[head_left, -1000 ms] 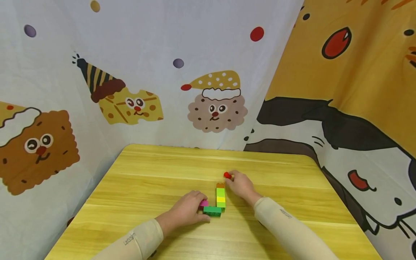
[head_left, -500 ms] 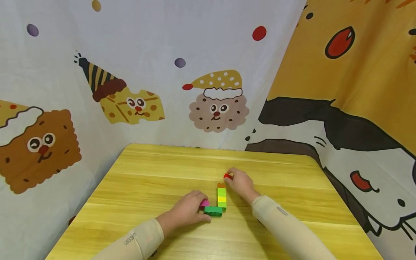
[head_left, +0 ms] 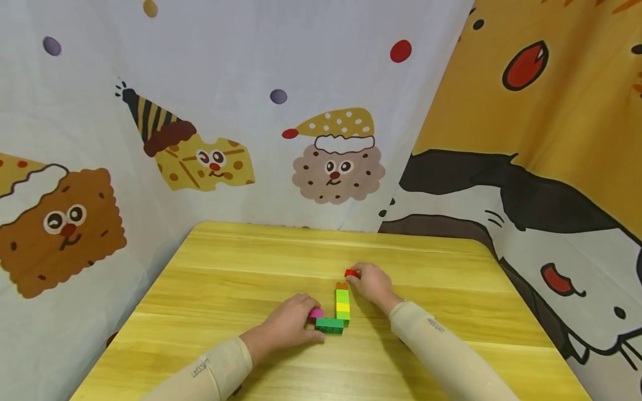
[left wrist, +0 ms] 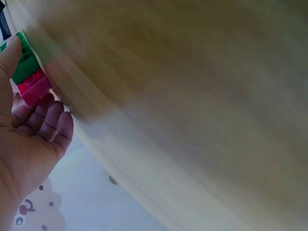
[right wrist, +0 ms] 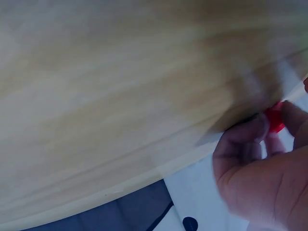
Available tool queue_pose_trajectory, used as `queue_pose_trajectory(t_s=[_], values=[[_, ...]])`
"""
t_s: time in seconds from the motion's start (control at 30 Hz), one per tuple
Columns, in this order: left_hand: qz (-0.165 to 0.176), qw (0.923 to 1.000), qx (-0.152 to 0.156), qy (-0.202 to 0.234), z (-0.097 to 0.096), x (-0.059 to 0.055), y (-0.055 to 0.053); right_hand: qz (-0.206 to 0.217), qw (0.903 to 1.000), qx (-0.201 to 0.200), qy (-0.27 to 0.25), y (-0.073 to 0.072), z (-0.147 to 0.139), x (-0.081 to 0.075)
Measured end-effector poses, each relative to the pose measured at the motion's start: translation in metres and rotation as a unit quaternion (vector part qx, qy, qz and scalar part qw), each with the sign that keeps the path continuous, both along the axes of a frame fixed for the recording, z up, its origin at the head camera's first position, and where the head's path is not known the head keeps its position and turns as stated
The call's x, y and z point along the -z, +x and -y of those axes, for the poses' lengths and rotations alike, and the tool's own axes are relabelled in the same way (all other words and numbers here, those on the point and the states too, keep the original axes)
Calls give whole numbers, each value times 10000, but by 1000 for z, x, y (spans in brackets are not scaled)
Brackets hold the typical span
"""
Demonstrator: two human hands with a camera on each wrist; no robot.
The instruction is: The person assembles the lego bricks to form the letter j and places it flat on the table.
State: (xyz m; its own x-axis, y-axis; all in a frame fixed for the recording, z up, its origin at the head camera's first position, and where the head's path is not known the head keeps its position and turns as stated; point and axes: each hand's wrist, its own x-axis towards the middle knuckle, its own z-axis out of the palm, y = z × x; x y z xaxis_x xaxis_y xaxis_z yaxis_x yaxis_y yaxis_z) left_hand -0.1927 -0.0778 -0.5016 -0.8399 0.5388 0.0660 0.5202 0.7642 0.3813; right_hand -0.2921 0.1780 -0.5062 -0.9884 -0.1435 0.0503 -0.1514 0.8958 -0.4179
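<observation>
My left hand (head_left: 286,323) grips a cluster of toy building bricks at its near end. The thumb lies at the dark green brick (head_left: 329,326), and the fingers bend around the pink brick (head_left: 316,313) beside it. The left wrist view shows this pink brick (left wrist: 34,86) joined to the green brick (left wrist: 26,65). A row of lime bricks (head_left: 342,298), a yellow brick (head_left: 343,307) and an orange brick (head_left: 341,285) runs away from the green one. Just beyond the orange end, my right hand (head_left: 372,283) pinches a small red brick (head_left: 351,273) between thumb and fingers.
The bricks are on a wooden table (head_left: 241,256) with rounded far corners. A white curtain (head_left: 225,67) with cartoon prints hangs right behind the table's far edge, and an orange patterned curtain (head_left: 501,117) covers the right side.
The red brick turns slightly in my right fingers and comes a little closer to the orange brick. My left hand keeps its hold and stays in place.
</observation>
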Motion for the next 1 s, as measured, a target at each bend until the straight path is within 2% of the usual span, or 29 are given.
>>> queue_pose_trajectory(t_s=[0.2,0.33,0.57,0.8,1.0], values=[[-6,10000,14,-3,1,-1,-1,283,9969,-406,-609,-2,-3,-4],[-2,10000,28,7,1,-1,-1,348,9961,-428,-689,-2,-5,-6],[-12,10000,4,38,2,-1,-1,210,9946,-607,-813,-4,-6,-5],[37,10000,-17,69,2,0,0,274,9929,-555,-1015,-8,-5,-2],[141,9998,-128,-20,3,0,0,345,9932,-345,-1061,-10,-6,0]])
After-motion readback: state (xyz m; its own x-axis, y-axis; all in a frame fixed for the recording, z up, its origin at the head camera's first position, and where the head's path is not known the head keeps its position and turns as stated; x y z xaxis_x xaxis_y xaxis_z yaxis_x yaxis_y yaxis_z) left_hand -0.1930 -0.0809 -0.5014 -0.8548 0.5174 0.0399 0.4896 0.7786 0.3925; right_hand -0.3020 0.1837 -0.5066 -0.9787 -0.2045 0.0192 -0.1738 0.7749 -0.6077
